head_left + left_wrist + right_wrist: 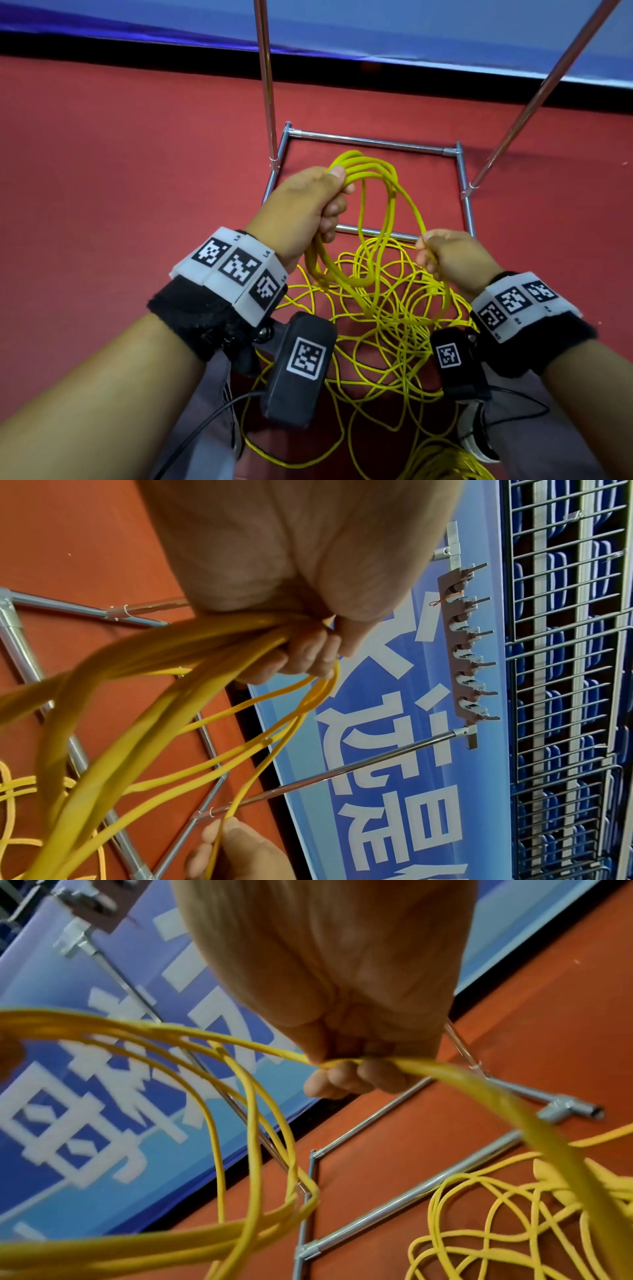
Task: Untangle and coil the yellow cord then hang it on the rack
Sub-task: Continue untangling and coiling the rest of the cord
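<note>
A red floor [120, 171] carries everything here, meeting a blue printed banner [377, 750] along its far edge; behind the banner stands a wire grid [565, 669]. The rack [373, 142], of chrome tubes, rests its square base on the floor near that edge. The left hand [305, 202] grips several gathered loops of the yellow cord [380, 284], fingers [308, 656] curled tight. The right hand [448, 257] pinches a single strand. The remaining cord lies tangled on the floor below both hands.
</note>
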A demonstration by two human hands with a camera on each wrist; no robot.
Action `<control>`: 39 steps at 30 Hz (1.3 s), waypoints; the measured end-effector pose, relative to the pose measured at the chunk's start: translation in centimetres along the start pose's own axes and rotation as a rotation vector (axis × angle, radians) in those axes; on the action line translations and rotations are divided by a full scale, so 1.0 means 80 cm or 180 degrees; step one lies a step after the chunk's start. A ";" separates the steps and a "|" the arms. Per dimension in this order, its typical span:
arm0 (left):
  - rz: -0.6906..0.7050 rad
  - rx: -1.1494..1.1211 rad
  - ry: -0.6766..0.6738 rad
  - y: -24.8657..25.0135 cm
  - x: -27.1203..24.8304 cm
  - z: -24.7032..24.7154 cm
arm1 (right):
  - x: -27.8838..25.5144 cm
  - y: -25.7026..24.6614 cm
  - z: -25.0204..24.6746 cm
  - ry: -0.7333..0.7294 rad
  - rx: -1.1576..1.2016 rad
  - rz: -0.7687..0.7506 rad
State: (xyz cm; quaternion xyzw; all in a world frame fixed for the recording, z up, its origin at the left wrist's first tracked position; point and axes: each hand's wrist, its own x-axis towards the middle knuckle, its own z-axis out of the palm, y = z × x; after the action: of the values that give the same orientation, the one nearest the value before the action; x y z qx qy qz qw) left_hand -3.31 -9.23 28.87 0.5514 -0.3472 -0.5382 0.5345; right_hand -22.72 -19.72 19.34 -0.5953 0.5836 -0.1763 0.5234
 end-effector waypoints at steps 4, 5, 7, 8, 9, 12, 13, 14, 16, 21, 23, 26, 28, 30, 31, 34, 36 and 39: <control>0.0098 -0.0119 -0.0097 0.000 -0.002 0.009 | 0.004 0.010 -0.003 0.0036 -0.0623 -0.0078; 0.0115 -0.0138 -0.0114 0.002 -0.002 0.011 | 0.002 0.010 -0.002 -0.0042 -0.0691 -0.0093; 0.0126 -0.0162 -0.0109 0.004 -0.002 0.014 | -0.002 0.008 0.003 -0.0285 -0.0713 -0.0060; 0.0124 -0.0178 -0.0086 0.005 -0.001 0.015 | -0.004 0.008 0.006 -0.0389 -0.0670 -0.0012; 0.0127 -0.0205 -0.0051 0.007 0.000 0.015 | -0.006 0.007 0.009 -0.0457 -0.0613 0.0044; 0.0209 -0.0348 0.0064 0.009 0.003 0.013 | -0.013 0.006 0.009 -0.0563 -0.0436 0.0045; 0.0242 -0.0405 0.0102 0.010 0.004 0.011 | -0.016 0.005 0.008 -0.0638 -0.0391 -0.0023; 0.0279 -0.0463 0.0143 0.011 0.005 0.009 | -0.018 0.006 0.007 -0.0743 -0.0422 -0.0125; 0.0357 -0.0572 0.0223 0.014 0.007 0.002 | -0.023 0.012 0.006 -0.1038 -0.0810 -0.0360; 0.0400 -0.0557 0.0285 0.012 0.009 -0.005 | -0.023 0.023 0.020 -0.1244 -0.0961 -0.0337; 0.0353 -0.0501 0.0326 0.008 0.010 -0.004 | -0.020 0.013 0.019 -0.0871 -0.0117 0.0018; 0.0237 -0.0366 0.0311 0.000 0.013 -0.004 | -0.019 -0.003 0.008 -0.0580 0.0880 0.0345; 0.0142 -0.0285 0.0273 -0.006 0.013 -0.003 | -0.023 -0.009 0.002 -0.0603 0.1278 0.0467; 0.0051 -0.0181 0.0217 -0.013 0.014 -0.002 | -0.025 -0.012 -0.001 -0.0700 0.1512 0.0601; 0.0018 -0.0072 0.0174 -0.017 0.015 -0.001 | -0.027 -0.012 -0.002 -0.0775 0.1572 0.0684; -0.0021 0.0479 0.0015 -0.029 0.018 0.004 | -0.029 -0.014 -0.006 -0.0983 0.1572 0.0907; -0.0057 0.0991 -0.0022 -0.037 0.019 0.007 | -0.030 -0.017 -0.008 -0.1031 0.1570 0.0950; -0.0097 0.1680 -0.0174 -0.048 0.017 0.015 | -0.031 -0.024 -0.010 -0.0994 0.1688 0.0864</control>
State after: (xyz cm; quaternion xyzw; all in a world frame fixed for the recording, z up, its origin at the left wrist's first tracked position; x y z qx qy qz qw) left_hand -4.97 -10.05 25.07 0.6622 -0.4815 -0.4517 0.3545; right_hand -23.07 -18.32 22.26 -0.3751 0.5040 -0.1574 0.7619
